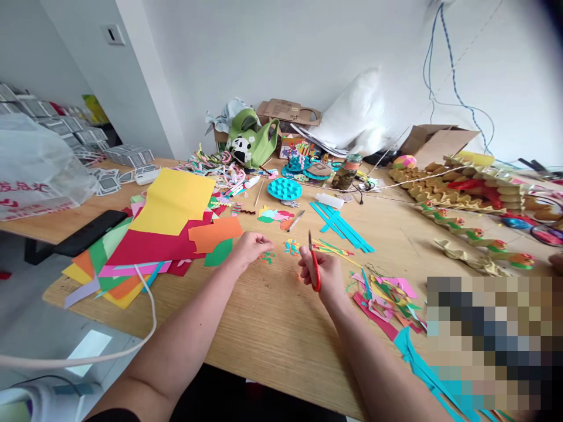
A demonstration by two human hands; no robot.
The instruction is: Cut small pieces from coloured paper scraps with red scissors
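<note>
My right hand (323,274) is wrapped round a pair of red-handled scissors (315,275), blades pointing up and away from me. My left hand (253,249) is closed in a pinch over the table; whatever is between its fingertips is too small to make out. Just below those fingertips lie tiny green paper bits (267,257). Between the two hands sits a small pile of blue, yellow and orange paper bits (291,247). Thin coloured paper strips (332,249) lie just beyond the scissors.
Coloured paper sheets (171,202) are stacked at the left, near a black phone (90,232). Paper scraps (389,299) lie on the right. Blue strips (341,225), a pen (296,220) and a blue scalloped plate (284,189) are farther back. Egg cartons (457,187) stand far right.
</note>
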